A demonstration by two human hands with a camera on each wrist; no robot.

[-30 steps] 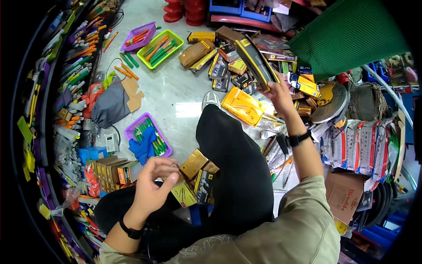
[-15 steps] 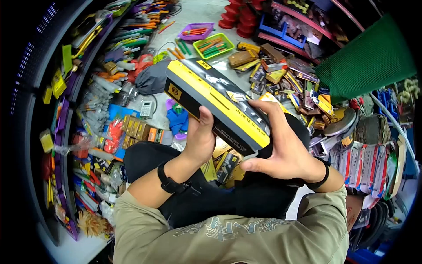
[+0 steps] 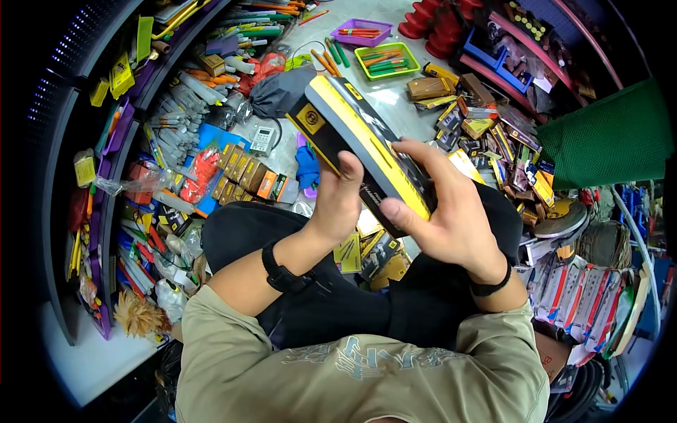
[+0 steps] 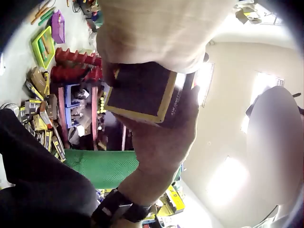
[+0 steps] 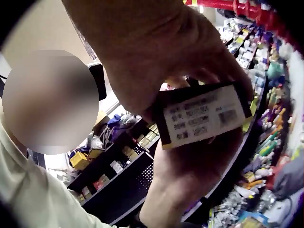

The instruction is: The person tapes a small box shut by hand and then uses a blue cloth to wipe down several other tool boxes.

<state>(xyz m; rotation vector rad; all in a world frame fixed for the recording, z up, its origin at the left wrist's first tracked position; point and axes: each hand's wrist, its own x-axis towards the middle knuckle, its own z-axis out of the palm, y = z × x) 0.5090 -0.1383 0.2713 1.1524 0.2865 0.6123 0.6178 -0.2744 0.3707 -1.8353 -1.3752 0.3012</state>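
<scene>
Both hands hold a long black-and-yellow box (image 3: 363, 151) tilted above the lap. My left hand (image 3: 337, 204) grips its near side, thumb against the black face, with the other fingers hidden behind and under it. My right hand (image 3: 451, 222) grips the lower right end, fingers over the top face and thumb on the near edge. In the right wrist view a white printed label (image 5: 204, 116) covers the box's end. The left wrist view shows a dark face of the box framed in yellow. Small boxes (image 3: 374, 254) lie between the legs below.
A lime tray (image 3: 386, 62) and a purple tray (image 3: 361, 32) of crayon-like sticks stand on the floor ahead. A heap of boxed goods (image 3: 486, 120) lies at right, by a rolled green mesh (image 3: 606, 134). Packed shelving (image 3: 127, 127) lines the left side.
The right hand has brought the black-and-yellow box from over the heap to above the lap. The left hand has joined it. The box has since tilted more steeply.
</scene>
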